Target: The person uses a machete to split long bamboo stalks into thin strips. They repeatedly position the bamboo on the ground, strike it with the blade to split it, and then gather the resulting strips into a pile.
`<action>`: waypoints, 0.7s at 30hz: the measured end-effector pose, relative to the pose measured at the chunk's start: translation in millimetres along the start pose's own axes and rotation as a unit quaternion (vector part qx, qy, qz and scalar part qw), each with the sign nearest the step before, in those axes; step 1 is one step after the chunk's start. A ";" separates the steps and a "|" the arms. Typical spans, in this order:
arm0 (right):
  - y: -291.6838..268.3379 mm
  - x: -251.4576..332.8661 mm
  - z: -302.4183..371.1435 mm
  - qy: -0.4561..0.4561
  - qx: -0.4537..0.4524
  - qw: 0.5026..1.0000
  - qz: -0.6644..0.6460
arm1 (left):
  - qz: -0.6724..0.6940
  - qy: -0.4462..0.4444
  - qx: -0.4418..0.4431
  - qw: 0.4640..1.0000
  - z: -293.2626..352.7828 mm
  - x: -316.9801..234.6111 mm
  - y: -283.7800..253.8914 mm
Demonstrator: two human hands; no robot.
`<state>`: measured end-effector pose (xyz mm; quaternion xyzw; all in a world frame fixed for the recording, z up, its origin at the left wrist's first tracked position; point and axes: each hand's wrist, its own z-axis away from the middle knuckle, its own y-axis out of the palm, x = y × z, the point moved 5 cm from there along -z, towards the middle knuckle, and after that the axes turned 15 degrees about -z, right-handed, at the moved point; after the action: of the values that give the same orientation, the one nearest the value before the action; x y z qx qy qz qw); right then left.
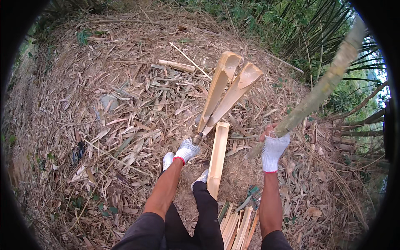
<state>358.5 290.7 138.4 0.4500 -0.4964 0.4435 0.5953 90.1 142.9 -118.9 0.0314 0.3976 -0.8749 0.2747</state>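
My left hand (187,151), in a white knit glove, is closed round the handle of a knife (197,138). The blade, mostly hidden, sits in the gap at the near end of a bamboo length (216,89). That bamboo is split into two halves that spread apart toward the far end. On the right, my right hand (275,146), gloved too with bare fingertips, grips a thick wooden pole (321,89) near its lower end. The pole slants up to the upper right. Between my hands lies a split bamboo trough (218,156), hollow side up.
Several split bamboo strips (241,227) are heaped by my legs, beside a small greenish object (253,192). Dry leaves cover the sloping ground. Another bamboo piece (177,66) lies farther up. Bamboo stems and bushes (287,33) stand at the upper right.
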 end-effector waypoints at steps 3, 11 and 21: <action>-45.6 -76.3 4.3 -0.122 -0.028 0.952 0.280 | 0.006 0.011 0.035 0.999 -1.3 -32.7 -16.0; -83.2 -182.2 84.9 0.243 0.164 0.823 0.486 | 0.008 -0.031 0.057 0.998 -9.8 24.1 71.6; -228.9 -205.7 256.8 0.372 -0.038 0.763 0.528 | -0.003 0.006 -0.009 1.000 -6.4 0.6 72.9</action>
<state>509.0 -22.8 -60.9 -0.1061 -0.4116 0.8009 0.4218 125.4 108.3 -172.9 0.0325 0.4075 -0.8719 0.2697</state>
